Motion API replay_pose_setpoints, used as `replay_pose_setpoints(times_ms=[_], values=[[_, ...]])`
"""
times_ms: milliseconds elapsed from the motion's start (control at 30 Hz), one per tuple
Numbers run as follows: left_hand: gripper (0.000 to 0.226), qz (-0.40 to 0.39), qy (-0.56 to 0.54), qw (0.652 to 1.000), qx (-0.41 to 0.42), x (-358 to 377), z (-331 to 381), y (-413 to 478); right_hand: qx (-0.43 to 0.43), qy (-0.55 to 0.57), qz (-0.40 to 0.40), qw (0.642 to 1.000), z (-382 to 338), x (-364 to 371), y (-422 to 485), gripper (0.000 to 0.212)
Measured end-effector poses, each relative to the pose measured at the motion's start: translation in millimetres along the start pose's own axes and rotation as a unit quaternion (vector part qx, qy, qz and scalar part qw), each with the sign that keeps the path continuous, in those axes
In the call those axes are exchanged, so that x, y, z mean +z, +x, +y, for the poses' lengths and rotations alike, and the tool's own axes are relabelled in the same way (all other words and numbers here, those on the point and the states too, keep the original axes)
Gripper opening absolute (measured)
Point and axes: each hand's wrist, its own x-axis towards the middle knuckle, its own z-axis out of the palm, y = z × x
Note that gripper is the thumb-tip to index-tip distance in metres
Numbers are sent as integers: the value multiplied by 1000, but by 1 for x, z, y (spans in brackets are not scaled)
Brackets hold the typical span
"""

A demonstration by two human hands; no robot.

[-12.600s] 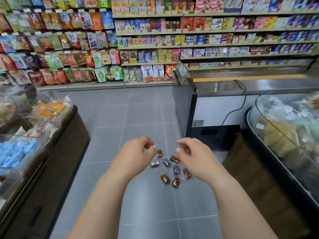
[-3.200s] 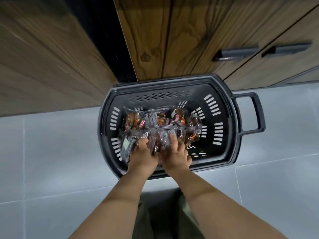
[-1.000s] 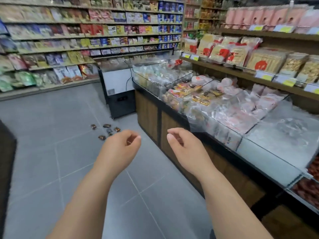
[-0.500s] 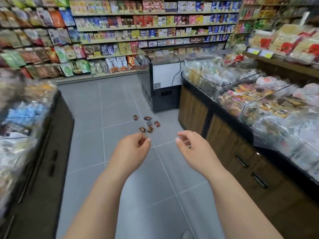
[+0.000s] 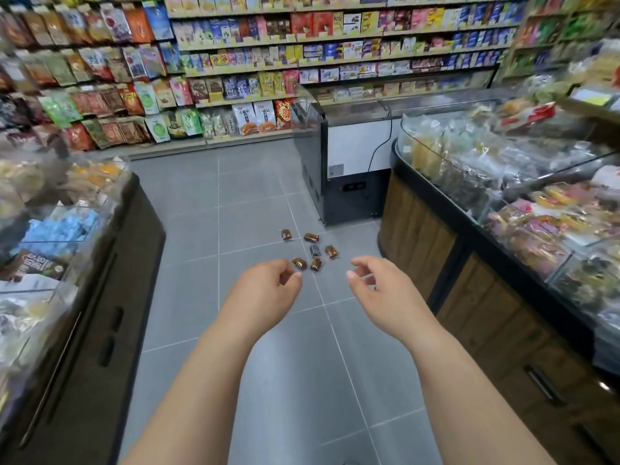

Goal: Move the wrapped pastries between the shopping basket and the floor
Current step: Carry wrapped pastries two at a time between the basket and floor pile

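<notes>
Wrapped pastries, six in a loose cluster, lie on the tiled floor just before the freezer. Short of the freezer, the left hand hovers loosely curled and empty. The right hand hovers likewise, fingers relaxed.

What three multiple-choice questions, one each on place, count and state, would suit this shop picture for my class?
1. Where do the pastries lie? A in a freezer; B on the floor; C on a shelf.
2. How many pastries show? A two; B six; C fifteen.
3. What do the left hand and right hand hold? A nothing; B a basket; C a bag each.
Key: 1B, they rest on grey tiles; 2B, six wrappers can be counted; 3A, the loosely curled fingers grip nothing.
</notes>
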Motion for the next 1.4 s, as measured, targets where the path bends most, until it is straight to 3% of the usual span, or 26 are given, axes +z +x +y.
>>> replay_pose_setpoints(times_ms=[333, 667, 1033, 1400], values=[[19, 3, -8, 999, -44, 15, 3, 154, 12, -6, -40, 999, 27, -8, 159, 32], [15, 20, -44, 997, -56, 11, -45, 321, 24, -46, -48, 997, 26, 37, 325, 34], [20, -36, -1, 999, -24, -22, -92, 525, 69, -54, -34, 996, -2, 93, 509, 36], [20, -60, -2, 998, -28, 22, -91, 681, 98, -54, -54, 992, 60, 103, 654, 38]])
